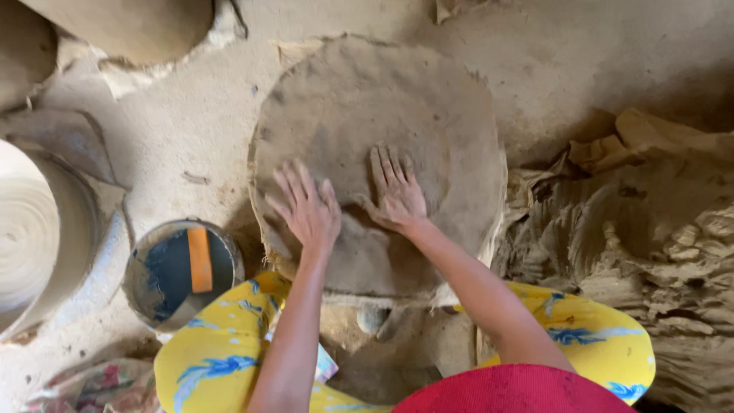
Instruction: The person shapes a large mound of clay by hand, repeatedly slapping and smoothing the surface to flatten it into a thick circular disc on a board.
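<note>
1. Spreading across the middle of the view, a round, dusty slab of clay (367, 115) lies flat on the earthen floor (206, 115), just ahead of the person's knees; its frayed edge looks like coarse cloth, though I cannot tell for sure.
2. Right of the slab, a big heap of grey, torn and ridged clay (650, 252) rises against the wall.
3. Left of the slab, well apart from it, stands a large pale vessel (30, 229) with ringed inner walls, only partly in view.
4. Near the slab's lower left edge sits a small round bucket (182, 269), smeared with mud, with an orange flat piece (199, 258) lying inside it.
5. Below the slab, the person's knees are covered by yellow cloth with blue marks (214, 359).
6. The left hand (310, 206) lies on the slab's lower left part, palm down, fingers spread wide, gripping nothing.
7. The right hand (397, 191) rests flat near the slab's middle, just beside the left hand, fingers straight and close together, pressing the surface and holding nothing.
</note>
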